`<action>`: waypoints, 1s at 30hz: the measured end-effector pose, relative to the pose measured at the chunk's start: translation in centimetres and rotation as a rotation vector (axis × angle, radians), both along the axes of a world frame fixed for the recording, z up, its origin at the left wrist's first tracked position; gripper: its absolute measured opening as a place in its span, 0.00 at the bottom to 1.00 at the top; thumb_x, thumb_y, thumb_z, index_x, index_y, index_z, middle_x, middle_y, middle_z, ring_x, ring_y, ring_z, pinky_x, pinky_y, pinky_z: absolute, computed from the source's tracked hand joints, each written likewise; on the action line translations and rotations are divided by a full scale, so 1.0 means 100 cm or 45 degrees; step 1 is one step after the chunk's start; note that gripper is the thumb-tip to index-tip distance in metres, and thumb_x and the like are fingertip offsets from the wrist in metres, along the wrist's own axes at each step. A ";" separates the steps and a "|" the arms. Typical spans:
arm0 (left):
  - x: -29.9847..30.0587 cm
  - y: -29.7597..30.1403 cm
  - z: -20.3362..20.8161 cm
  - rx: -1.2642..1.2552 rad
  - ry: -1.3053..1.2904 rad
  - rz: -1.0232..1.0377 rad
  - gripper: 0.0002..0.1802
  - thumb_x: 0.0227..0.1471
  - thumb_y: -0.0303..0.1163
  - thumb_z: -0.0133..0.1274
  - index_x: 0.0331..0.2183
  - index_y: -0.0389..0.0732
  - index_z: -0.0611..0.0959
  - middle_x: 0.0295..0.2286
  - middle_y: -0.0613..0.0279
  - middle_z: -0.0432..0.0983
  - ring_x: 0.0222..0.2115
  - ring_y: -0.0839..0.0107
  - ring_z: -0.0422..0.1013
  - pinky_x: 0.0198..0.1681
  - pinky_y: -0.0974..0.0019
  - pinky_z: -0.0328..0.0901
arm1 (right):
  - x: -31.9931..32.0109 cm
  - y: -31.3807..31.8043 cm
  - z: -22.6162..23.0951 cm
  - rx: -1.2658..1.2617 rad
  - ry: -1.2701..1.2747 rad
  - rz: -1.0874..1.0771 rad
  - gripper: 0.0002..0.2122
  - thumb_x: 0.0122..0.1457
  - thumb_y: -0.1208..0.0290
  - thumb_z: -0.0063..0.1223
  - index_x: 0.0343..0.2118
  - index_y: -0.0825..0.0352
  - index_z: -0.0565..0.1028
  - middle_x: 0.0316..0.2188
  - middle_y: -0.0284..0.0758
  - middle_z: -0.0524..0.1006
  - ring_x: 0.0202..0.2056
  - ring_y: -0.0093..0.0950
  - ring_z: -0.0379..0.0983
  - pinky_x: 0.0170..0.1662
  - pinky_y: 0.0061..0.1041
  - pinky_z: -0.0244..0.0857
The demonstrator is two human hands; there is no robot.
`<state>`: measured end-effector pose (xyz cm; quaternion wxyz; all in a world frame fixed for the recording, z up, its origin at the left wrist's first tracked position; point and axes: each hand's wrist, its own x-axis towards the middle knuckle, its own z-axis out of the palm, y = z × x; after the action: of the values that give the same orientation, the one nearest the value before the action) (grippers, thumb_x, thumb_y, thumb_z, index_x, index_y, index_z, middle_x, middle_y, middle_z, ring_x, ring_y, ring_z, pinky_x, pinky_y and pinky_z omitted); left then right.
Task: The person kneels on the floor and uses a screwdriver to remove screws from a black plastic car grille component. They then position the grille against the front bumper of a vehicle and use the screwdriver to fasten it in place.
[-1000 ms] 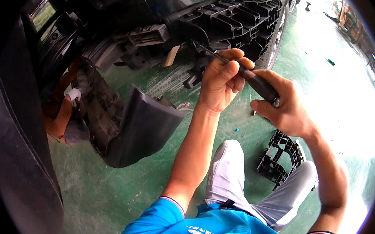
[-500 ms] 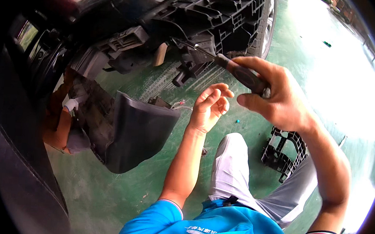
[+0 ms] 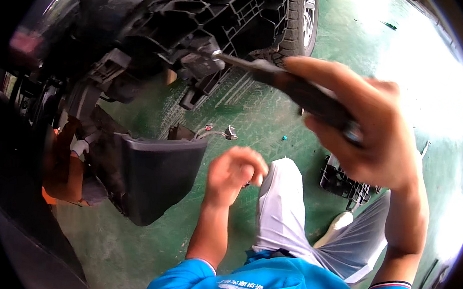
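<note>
My right hand (image 3: 370,126) is wrapped round the dark handle of a screwdriver (image 3: 319,99) and is smeared by motion. The metal shaft points up and left, its far end in front of a grey block-shaped part (image 3: 202,63) under the car's black plastic bracket (image 3: 239,26). Whether the tip touches that part, I cannot tell. Lower and to the left, my left hand (image 3: 235,174) is raised above the floor near my knee. Its fingers are curled in against the thumb, and anything between them is hidden.
A dark bumper piece (image 3: 160,177) hangs at the left, a wire with a connector (image 3: 229,134) beside it. Behind it, another person's gloved hand (image 3: 79,147) reaches in. A wheel (image 3: 301,24) stands beyond the bracket. A black plastic frame (image 3: 343,180) lies on the green floor.
My left hand has dropped lower and its fingers have curled in. My right hand, with the screwdriver, has come closer and slightly right. The view has shifted, bringing the wheel further in.
</note>
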<state>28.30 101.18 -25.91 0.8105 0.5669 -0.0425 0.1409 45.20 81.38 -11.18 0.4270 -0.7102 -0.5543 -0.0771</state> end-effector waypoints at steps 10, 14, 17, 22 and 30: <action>-0.044 -0.156 0.103 -0.386 -0.305 0.327 0.06 0.57 0.36 0.51 0.31 0.45 0.76 0.36 0.38 0.77 0.29 0.50 0.72 0.30 0.53 0.70 | 0.028 -0.112 -0.121 -0.078 0.640 -0.331 0.25 0.46 0.84 0.59 0.52 0.71 0.75 0.25 0.34 0.79 0.24 0.17 0.71 0.31 0.17 0.65; -0.017 -0.181 0.101 -0.301 -0.239 0.498 0.05 0.60 0.32 0.48 0.31 0.47 0.77 0.31 0.42 0.77 0.27 0.55 0.71 0.29 0.57 0.70 | 0.039 -0.112 -0.185 -0.082 0.923 -0.349 0.25 0.48 0.80 0.62 0.53 0.70 0.74 0.27 0.32 0.79 0.28 0.18 0.70 0.36 0.20 0.65; -0.040 -0.198 0.092 -0.158 0.001 0.467 0.06 0.63 0.32 0.49 0.41 0.49 0.78 0.34 0.45 0.78 0.30 0.56 0.73 0.39 0.54 0.71 | 0.042 -0.112 -0.218 -0.098 0.995 -0.272 0.25 0.48 0.80 0.62 0.53 0.70 0.73 0.28 0.32 0.78 0.29 0.19 0.70 0.37 0.20 0.65; -0.034 -0.164 0.054 0.052 0.007 -0.070 0.12 0.64 0.36 0.49 0.45 0.41 0.74 0.38 0.40 0.77 0.31 0.54 0.74 0.38 0.52 0.72 | 0.051 -0.120 -0.242 -0.293 1.134 -0.182 0.25 0.50 0.76 0.62 0.54 0.70 0.73 0.29 0.32 0.77 0.31 0.19 0.70 0.39 0.20 0.65; 0.078 -0.066 -0.086 0.744 0.628 0.476 0.35 0.60 0.29 0.54 0.65 0.42 0.62 0.62 0.55 0.62 0.56 0.62 0.65 0.53 0.61 0.66 | 0.059 -0.109 -0.284 -0.552 1.061 -0.085 0.25 0.52 0.67 0.65 0.51 0.73 0.73 0.40 0.50 0.81 0.41 0.39 0.80 0.46 0.34 0.70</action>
<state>36.13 94.58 -34.48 0.5621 0.7875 0.2182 0.1276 51.08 70.48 -39.63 0.4524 -0.7708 -0.3158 0.3186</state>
